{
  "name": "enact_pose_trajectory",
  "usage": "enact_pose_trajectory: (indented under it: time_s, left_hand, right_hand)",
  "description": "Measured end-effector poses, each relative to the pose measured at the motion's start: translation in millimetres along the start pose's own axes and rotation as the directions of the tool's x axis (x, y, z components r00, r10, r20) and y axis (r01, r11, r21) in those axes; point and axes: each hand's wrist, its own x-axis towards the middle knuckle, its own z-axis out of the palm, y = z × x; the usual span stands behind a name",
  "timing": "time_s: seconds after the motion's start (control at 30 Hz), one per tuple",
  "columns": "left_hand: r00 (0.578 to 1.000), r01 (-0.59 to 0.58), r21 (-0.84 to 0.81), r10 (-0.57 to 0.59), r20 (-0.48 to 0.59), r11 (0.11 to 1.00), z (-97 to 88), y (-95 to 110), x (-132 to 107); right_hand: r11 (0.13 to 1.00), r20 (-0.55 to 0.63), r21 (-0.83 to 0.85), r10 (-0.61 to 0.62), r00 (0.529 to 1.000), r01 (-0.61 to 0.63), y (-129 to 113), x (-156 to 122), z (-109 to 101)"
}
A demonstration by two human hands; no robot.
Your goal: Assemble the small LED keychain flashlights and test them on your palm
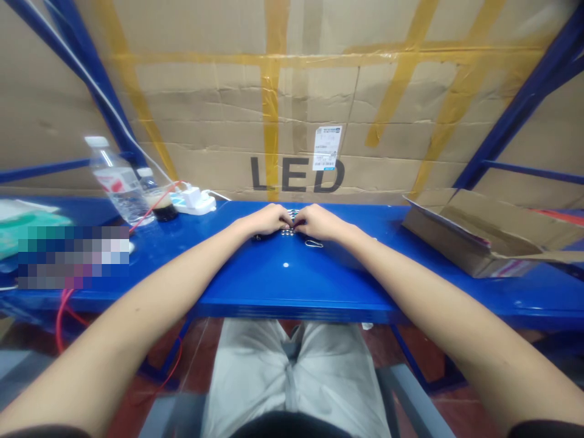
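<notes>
Both arms stretch forward over a blue metal table [283, 286]. My left hand [267, 219] and my right hand [319, 222] meet at the table's far middle, fingers curled closed on a small cluster of shiny metal pieces [290, 222] between them. What the pieces are is too small to tell. A thin wire loop [314, 244] lies on the table just below my right hand. A small white dot [286, 264] marks the tabletop nearer to me.
An open cardboard box [483, 237] lies at the right. At the left stand a clear plastic water bottle [116, 182], a smaller dark-based bottle [157, 198], and a white power strip [194, 199] with a red cable. A taped cardboard wall marked LED [296, 174] closes the back.
</notes>
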Motion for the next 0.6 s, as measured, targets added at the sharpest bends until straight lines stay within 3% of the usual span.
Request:
enact_pose_trajectory:
  time_s: [0.3,0.6]
  left_hand:
    - [0.999,0.03,0.034,-0.028,-0.039,0.999,1.7,-6.8,0.6]
    - [0.995,0.088,0.005,-0.088,-0.041,0.996,-2.4,0.7,-2.9]
  right_hand:
    - [0.984,-0.079,-0.172,0.023,0.997,-0.036,4.4,0.1,-1.1]
    - [0.991,-0.084,-0.132,0.002,0.997,-0.013,1.5,7.8,11.4]
